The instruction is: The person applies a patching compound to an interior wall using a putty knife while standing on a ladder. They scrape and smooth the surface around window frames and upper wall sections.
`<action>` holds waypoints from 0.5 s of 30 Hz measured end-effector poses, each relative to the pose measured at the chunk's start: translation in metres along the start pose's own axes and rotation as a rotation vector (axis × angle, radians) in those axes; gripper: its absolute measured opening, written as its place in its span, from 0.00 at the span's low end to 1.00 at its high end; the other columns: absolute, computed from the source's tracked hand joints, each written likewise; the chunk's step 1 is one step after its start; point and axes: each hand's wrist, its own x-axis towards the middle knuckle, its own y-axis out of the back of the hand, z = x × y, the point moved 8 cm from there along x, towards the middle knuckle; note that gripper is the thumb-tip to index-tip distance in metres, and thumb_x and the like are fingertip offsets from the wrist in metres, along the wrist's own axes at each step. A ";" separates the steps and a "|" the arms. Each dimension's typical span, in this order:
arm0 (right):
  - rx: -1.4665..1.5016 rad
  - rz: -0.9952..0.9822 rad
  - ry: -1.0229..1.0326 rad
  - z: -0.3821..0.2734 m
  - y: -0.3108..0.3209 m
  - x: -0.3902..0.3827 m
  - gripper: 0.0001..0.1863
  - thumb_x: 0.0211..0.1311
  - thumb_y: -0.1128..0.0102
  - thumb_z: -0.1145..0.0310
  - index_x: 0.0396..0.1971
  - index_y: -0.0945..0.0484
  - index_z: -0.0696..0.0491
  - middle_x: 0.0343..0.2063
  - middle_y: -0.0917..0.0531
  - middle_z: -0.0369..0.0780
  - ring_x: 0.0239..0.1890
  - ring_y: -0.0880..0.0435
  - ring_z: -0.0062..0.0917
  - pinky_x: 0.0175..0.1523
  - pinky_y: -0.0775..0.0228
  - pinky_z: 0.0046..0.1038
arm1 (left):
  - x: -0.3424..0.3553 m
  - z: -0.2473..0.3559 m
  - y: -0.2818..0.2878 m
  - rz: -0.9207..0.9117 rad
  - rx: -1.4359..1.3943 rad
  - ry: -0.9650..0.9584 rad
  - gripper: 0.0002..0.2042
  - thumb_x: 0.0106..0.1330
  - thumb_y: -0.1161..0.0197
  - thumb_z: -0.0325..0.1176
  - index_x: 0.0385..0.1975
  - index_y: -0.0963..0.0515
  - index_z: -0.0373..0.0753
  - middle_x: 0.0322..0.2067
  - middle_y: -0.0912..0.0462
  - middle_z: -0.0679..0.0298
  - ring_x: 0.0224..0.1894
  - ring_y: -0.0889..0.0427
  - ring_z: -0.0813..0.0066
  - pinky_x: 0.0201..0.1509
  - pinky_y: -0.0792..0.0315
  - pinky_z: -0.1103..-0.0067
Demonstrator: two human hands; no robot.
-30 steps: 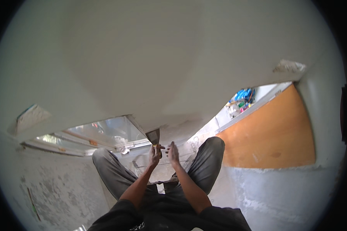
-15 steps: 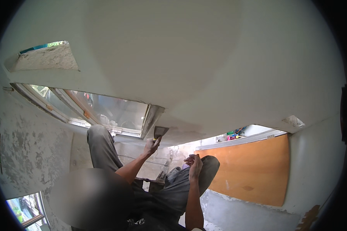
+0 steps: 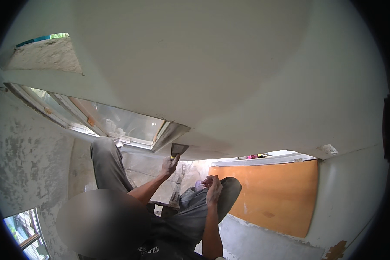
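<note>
A putty knife with a broad grey blade is in my left hand, whose fingers wrap round its handle; a bit of yellow shows there. Its blade is by the pale plastered wall, just below the lower right corner of a window; whether it touches is unclear. My right hand hovers over my bent right knee, its fingers curled together toward the left. What they hold, if anything, is too small to make out.
The framed window has a deep sill at its right end. On the right stands an orange-brown door panel. A rough-edged opening breaks the wall at upper left. Peeling grey wall runs down the left.
The view has shifted, so window and door panel sit further left. My left hand keeps the putty knife near the window corner. My right hand has turned slightly, its fingers drawn together.
</note>
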 end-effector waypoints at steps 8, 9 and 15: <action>-0.076 0.005 0.021 -0.003 0.002 0.002 0.23 0.66 0.63 0.55 0.27 0.26 0.60 0.17 0.23 0.37 0.22 0.22 0.20 0.29 0.35 0.18 | 0.007 -0.003 0.004 -0.006 0.054 -0.037 0.27 0.61 0.48 0.53 0.09 0.33 0.34 0.05 0.38 0.64 0.09 0.40 0.78 0.15 0.48 0.73; -0.060 0.008 0.006 0.002 0.003 0.001 0.23 0.66 0.63 0.55 0.27 0.26 0.60 0.17 0.23 0.37 0.21 0.23 0.20 0.29 0.35 0.18 | 0.001 -0.007 0.007 -0.020 0.062 -0.023 0.27 0.61 0.48 0.52 0.09 0.32 0.34 0.05 0.37 0.64 0.09 0.40 0.78 0.14 0.47 0.73; -0.148 -0.016 0.063 -0.004 -0.008 0.003 0.25 0.66 0.63 0.53 0.28 0.27 0.61 0.17 0.23 0.38 0.21 0.23 0.20 0.27 0.34 0.17 | 0.006 -0.013 0.010 -0.022 0.152 -0.005 0.26 0.61 0.48 0.51 0.12 0.30 0.32 0.06 0.37 0.58 0.10 0.37 0.73 0.15 0.45 0.72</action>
